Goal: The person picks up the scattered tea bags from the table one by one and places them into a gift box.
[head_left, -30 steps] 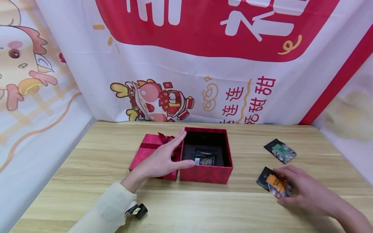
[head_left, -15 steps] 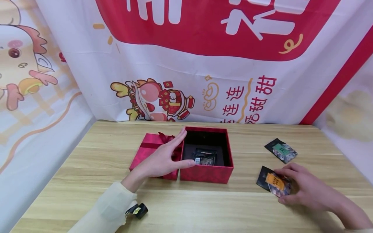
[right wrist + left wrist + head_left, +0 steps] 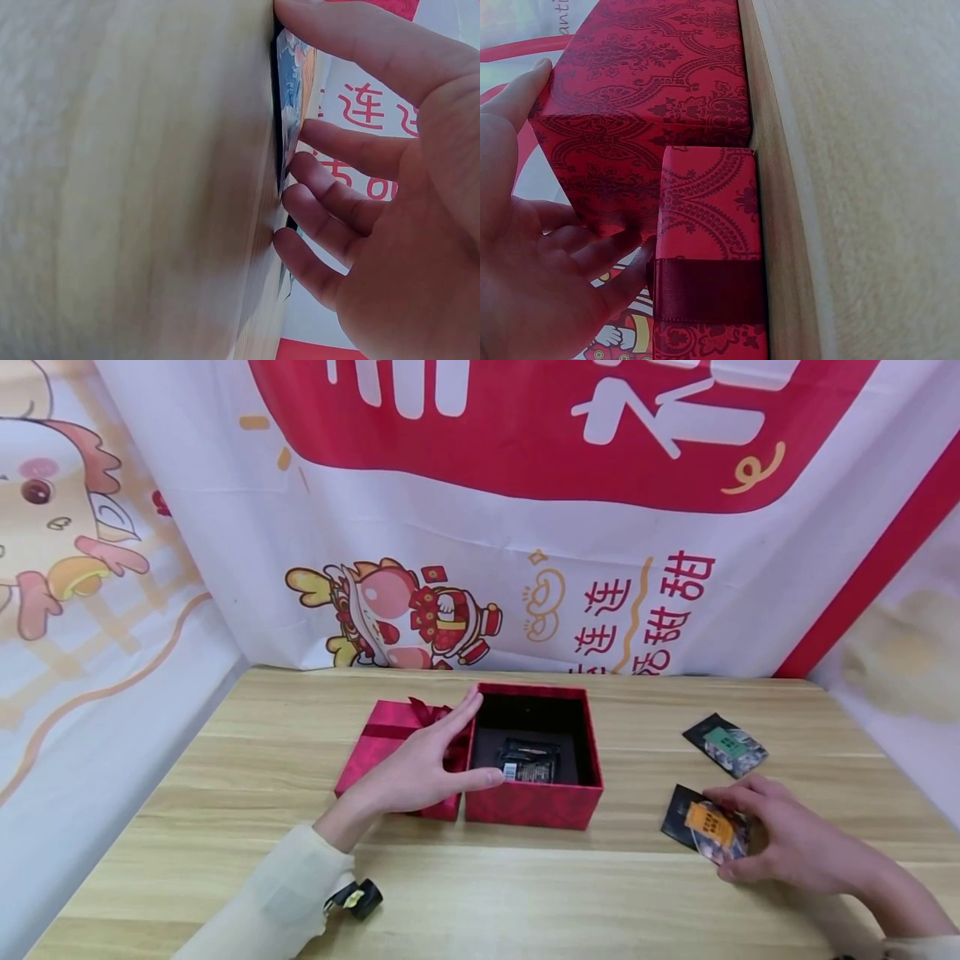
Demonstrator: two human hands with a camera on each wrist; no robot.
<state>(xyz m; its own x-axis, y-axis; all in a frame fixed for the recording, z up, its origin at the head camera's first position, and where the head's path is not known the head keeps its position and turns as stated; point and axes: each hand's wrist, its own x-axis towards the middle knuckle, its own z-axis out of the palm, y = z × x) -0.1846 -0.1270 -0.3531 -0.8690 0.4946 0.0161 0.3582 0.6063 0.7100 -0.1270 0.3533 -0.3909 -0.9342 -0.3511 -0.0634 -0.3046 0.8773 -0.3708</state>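
Observation:
A red patterned gift box stands uncovered with a dark packet inside. My left hand rests along its left wall, thumb over the front rim and fingers reaching to the back corner. Against that side lies the red lid with a ribbon bow, partly covered by the hand. In the left wrist view the same hand touches the box corner. On the right, my right hand holds a black packet with an orange label by its edges, thumb nearer me; it lies on the table.
A second black packet, with a green label, lies farther back on the right. A small black object shows at the left sleeve. Behind the wooden table hangs a printed cloth.
Both hands keep their places at the box and the orange-labelled packet. The view has shifted very slightly.

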